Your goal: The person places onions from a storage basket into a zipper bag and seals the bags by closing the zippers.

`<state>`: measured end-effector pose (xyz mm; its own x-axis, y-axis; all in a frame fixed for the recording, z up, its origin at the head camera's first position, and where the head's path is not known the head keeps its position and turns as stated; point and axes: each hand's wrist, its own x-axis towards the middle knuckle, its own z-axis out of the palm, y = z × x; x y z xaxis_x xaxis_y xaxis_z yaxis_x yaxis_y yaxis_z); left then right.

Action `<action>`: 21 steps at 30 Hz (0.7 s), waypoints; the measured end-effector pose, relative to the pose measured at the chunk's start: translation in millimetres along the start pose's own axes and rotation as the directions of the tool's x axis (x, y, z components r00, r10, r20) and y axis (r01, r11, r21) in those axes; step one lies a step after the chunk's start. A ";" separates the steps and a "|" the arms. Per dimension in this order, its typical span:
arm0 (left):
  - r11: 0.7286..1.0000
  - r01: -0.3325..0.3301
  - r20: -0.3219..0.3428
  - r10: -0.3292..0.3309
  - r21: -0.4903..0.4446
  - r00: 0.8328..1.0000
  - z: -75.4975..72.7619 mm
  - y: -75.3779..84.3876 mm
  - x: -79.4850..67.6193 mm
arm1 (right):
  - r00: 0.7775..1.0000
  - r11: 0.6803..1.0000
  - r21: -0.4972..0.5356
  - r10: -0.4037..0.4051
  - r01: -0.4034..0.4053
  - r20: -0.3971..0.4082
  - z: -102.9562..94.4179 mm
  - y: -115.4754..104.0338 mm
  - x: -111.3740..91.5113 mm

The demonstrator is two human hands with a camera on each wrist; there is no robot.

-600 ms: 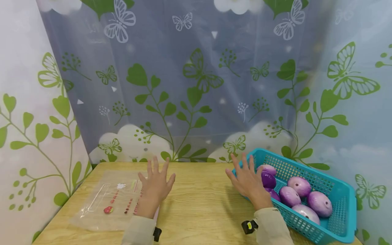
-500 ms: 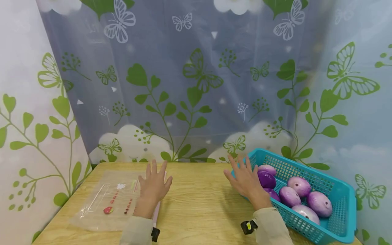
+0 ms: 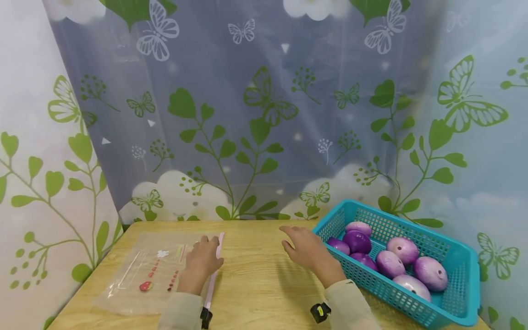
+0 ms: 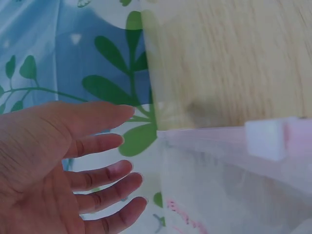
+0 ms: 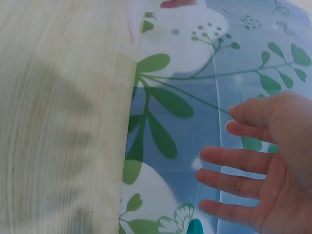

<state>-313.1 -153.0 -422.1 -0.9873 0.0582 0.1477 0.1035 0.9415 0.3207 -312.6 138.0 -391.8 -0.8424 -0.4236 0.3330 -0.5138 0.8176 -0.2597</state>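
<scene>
The clear bag [image 3: 136, 272] lay flat on the surface [image 3: 255, 279] at lower left, its pink seal [image 3: 211, 289] facing centre, presumably for easy reach; onions [image 3: 389, 264] sat in the basket [image 3: 412, 228] at lower right, likely to stop rolling. Both the left hand [image 3: 201, 262] and right hand [image 3: 308, 250] held nothing, fingers relaxed. Left-hand contact with the bag could not be confirmed, and some print was hidden beneath.

From here I see the left hand [image 3: 201, 261] and right hand [image 3: 308, 250] held apart, backs uppermost, fingers loosely extended.
</scene>
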 end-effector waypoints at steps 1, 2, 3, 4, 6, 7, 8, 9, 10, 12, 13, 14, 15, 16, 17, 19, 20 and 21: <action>1.000 0.002 0.004 -0.002 -0.002 1.000 1.5 -1.2 0.8 | 1.000 1.000 -0.008 -0.010 0.010 -0.001 1.5 -1.9 0.2; 1.000 0.006 0.009 -0.006 -0.005 1.000 2.8 -2.6 1.4 | 1.000 1.000 -0.015 -0.023 0.023 -0.004 3.2 -3.5 0.3; 1.000 0.012 0.018 -0.012 -0.011 1.000 4.1 -3.9 2.1 | 0.999 0.999 -0.019 -0.032 0.032 -0.005 4.7 -4.8 0.3; 1.000 0.018 0.028 -0.018 -0.019 0.999 4.6 -4.8 2.5 | 0.999 0.999 -0.019 -0.041 0.041 -0.007 5.7 -6.1 0.1; 0.999 0.029 0.051 -0.028 -0.034 0.998 6.0 -6.3 3.3 | 0.999 0.999 -0.015 -0.049 0.049 -0.002 7.6 -8.0 -0.6; 0.999 0.035 0.064 -0.032 -0.040 0.997 7.1 -6.8 3.9 | 0.999 0.999 -0.018 -0.052 0.052 0.001 8.2 -8.9 -1.0; 0.998 0.041 0.078 -0.037 -0.048 0.996 8.0 -7.2 4.3 | 0.999 0.998 -0.016 -0.053 0.053 0.004 8.5 -9.7 -1.5; 0.998 0.045 0.090 -0.040 -0.051 0.995 9.4 -7.7 4.9 | 0.999 0.998 -0.016 -0.054 0.054 0.009 9.0 -10.3 -2.0; 0.998 0.046 0.096 -0.040 -0.054 0.995 10.5 -8.1 5.4 | 0.998 0.998 -0.016 -0.054 0.055 0.014 9.3 -11.0 -2.3; 0.997 0.049 0.103 -0.043 -0.053 0.994 14.0 -10.0 6.6 | 0.998 0.998 -0.021 -0.058 0.058 0.023 9.6 -12.3 -2.7; 0.997 0.052 0.104 -0.046 -0.055 0.993 15.8 -11.3 7.2 | 0.998 0.998 -0.025 -0.059 0.060 0.028 9.8 -12.8 -2.9; 0.997 0.052 0.103 -0.046 -0.058 0.994 17.4 -12.7 7.7 | 0.998 0.998 -0.025 -0.060 0.061 0.031 9.8 -13.4 -3.0; 0.997 0.052 0.100 -0.046 -0.061 0.994 19.0 -14.3 8.2 | 0.998 0.998 -0.024 -0.061 0.062 0.034 10.0 -13.6 -3.1; 0.997 0.052 0.094 -0.046 -0.065 0.995 20.1 -15.8 8.4 | 0.997 0.998 -0.023 -0.063 0.064 0.036 10.0 -13.9 -3.2; 0.996 0.052 0.086 -0.046 -0.070 0.995 21.4 -17.5 8.8 | 0.997 0.998 -0.020 -0.063 0.063 0.039 9.7 -14.3 -3.4; 0.995 0.048 0.073 -0.042 -0.085 0.996 23.0 -20.6 9.5 | 0.997 0.998 -0.020 -0.060 0.061 0.042 9.8 -14.4 -3.6; 0.995 0.046 0.067 -0.040 -0.093 0.997 23.5 -21.9 9.6 | 0.997 0.998 -0.019 -0.059 0.060 0.043 10.0 -14.2 -3.8; 0.994 0.046 0.065 -0.040 -0.099 0.997 24.0 -23.0 9.8 | 0.997 0.998 -0.021 -0.058 0.059 0.046 10.3 -13.8 -3.9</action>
<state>-328.0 -166.1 -450.4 -0.9964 0.0421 0.0738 0.0692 0.9059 0.4179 -303.9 124.3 -398.9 -0.8175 -0.4883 0.3054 -0.5595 0.7989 -0.2205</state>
